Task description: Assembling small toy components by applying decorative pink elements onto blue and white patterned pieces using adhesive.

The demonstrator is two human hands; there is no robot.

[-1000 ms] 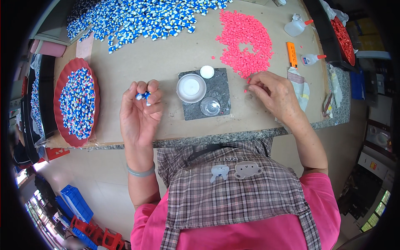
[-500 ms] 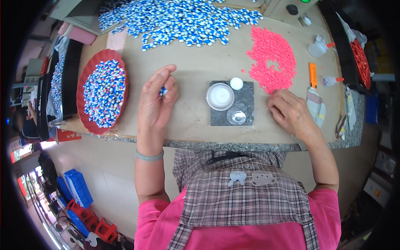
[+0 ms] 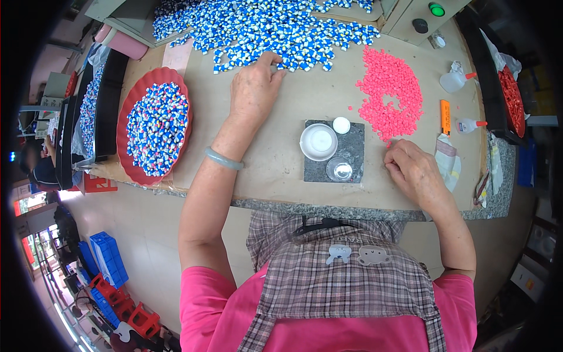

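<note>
My left hand point(image 3: 256, 88) reaches to the near edge of a wide pile of small blue-and-white pieces point(image 3: 252, 35). Its fingers are curled, with thumb and forefinger close together against the outermost pieces; what lies within them is hidden. My right hand point(image 3: 413, 170) rests closed on the table just below a patch of small pink pieces point(image 3: 396, 88), and its fingers hide whatever they hold. Between my hands, a dark stone slab point(image 3: 349, 144) carries a white round dish point(image 3: 305, 142), a small white cap point(image 3: 341, 125) and a clear glass cup point(image 3: 339, 170).
On the left stands a red scalloped bowl point(image 3: 124, 126) full of blue, white and pink pieces. Two squeeze bottles, one a larger white bottle point(image 3: 451, 82), an orange-handled tool point(image 3: 446, 114) and a cloth point(image 3: 448, 161) lie right. A grey box with a green button point(image 3: 436, 9) stands at the back.
My left hand has swung forward and right from beside the red bowl to the blue-and-white pile, turning palm down. Blue-and-white bits showed in its fingers before. My right hand has hardly moved.
</note>
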